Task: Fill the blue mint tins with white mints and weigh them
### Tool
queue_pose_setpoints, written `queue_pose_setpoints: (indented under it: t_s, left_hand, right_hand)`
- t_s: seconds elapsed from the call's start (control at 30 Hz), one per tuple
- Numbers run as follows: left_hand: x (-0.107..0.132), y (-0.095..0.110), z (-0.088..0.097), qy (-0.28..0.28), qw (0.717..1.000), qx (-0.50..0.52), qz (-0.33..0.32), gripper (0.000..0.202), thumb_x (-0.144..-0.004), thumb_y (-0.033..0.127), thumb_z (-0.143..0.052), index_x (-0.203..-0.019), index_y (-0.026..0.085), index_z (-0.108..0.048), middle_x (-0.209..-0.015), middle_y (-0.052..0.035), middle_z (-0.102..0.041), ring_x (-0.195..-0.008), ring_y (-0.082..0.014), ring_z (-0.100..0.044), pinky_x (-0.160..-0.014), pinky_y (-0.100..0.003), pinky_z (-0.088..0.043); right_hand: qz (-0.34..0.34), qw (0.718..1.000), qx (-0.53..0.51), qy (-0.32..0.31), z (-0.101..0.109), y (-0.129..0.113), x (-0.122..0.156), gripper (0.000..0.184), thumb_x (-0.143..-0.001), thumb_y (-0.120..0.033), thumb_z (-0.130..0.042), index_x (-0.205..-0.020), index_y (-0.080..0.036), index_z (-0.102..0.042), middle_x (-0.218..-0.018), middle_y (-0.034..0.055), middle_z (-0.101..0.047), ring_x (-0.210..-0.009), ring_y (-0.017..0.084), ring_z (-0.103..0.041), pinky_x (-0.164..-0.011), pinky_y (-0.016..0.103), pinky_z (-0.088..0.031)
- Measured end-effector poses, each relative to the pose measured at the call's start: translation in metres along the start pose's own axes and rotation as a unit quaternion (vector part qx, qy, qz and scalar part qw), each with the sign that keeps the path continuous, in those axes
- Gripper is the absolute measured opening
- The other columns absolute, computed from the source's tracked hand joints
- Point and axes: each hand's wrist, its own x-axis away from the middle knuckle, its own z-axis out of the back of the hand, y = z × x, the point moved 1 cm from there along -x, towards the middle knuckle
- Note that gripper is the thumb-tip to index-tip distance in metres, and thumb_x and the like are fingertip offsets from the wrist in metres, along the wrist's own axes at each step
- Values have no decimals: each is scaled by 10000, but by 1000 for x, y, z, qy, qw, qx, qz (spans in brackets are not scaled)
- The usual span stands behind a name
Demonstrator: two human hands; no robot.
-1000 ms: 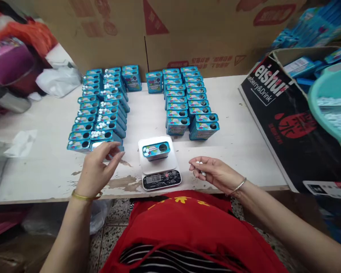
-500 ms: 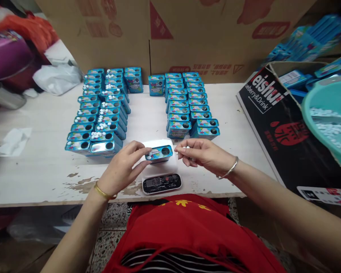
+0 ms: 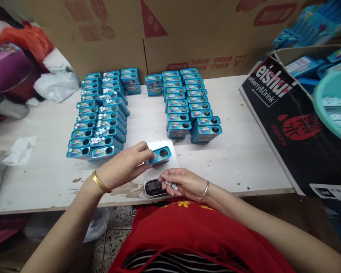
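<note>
A small blue candy tin (image 3: 160, 155) sits on a white digital scale (image 3: 156, 178) at the table's front edge. My left hand (image 3: 125, 167) grips the tin's left end, with thumb and fingers closed on it. My right hand (image 3: 182, 182) lies palm up over the scale's display, curled around several small white candies (image 3: 172, 185). Two blocks of identical blue tins stand behind: a left block (image 3: 99, 113), some topped with white candies, and a right block (image 3: 187, 104).
A black cardboard box (image 3: 287, 121) with blue packets stands at the right, with a teal basin of white candies (image 3: 337, 110) on it. A brown carton wall (image 3: 159, 34) backs the table. A white plastic bag (image 3: 57, 85) and crumpled paper (image 3: 19, 149) lie at the left.
My left hand moved from the left block of tins to the tin on the scale and gripped it. My right hand came in to the tin, then drew back over the scale's display.
</note>
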Motion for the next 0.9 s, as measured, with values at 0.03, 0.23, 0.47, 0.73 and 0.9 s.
queue_pose_setpoints:
  t_s: [0.03,0.23,0.47,0.73,0.9]
  left_hand:
    - [-1,-1,2,-6,1000,5,-1,161,-937,287,-468,-966,185,-590,-930,-43,-526,-760,-130,-542,-681,-247,-448]
    - [-5,-2,18,-71,997,6,-28,171,-939,260,-447,-907,184,-597,-914,-42,-543,-769,-127,-548,-681,-239,-430]
    - [-12,38,21,-73,991,72,-91,178,-953,248,-439,-1025,204,-596,-989,-57,-605,-854,-135,-594,-715,-225,-472]
    - [3,11,27,230,971,50,49,161,-933,344,-497,-904,231,-608,-863,-17,-640,-818,-154,-603,-751,-325,-520]
    - [7,-12,12,217,974,41,60,248,-901,406,-549,-1019,197,-613,-984,-57,-645,-898,-167,-605,-769,-320,-519]
  right_hand:
    - [-1,1000,-11,-2,-2,2,-3,294,-746,-364,-744,-821,-101,-635,-665,2,-623,-448,37,-509,-371,153,-278]
    - [-1,999,-46,-4,-9,4,-12,221,-810,-297,-693,-805,-86,-628,-644,15,-621,-442,44,-518,-358,145,-288]
    - [-46,982,-170,-72,-14,0,-2,369,-917,-476,-511,-839,-122,-584,-647,26,-616,-449,80,-538,-333,154,-303]
    - [12,986,-150,71,34,-3,40,228,-811,-345,-674,-839,-121,-642,-702,7,-592,-462,30,-432,-322,119,-234]
    - [37,976,-161,142,54,-4,53,229,-768,-348,-696,-836,-132,-664,-706,7,-598,-476,41,-439,-327,126,-252]
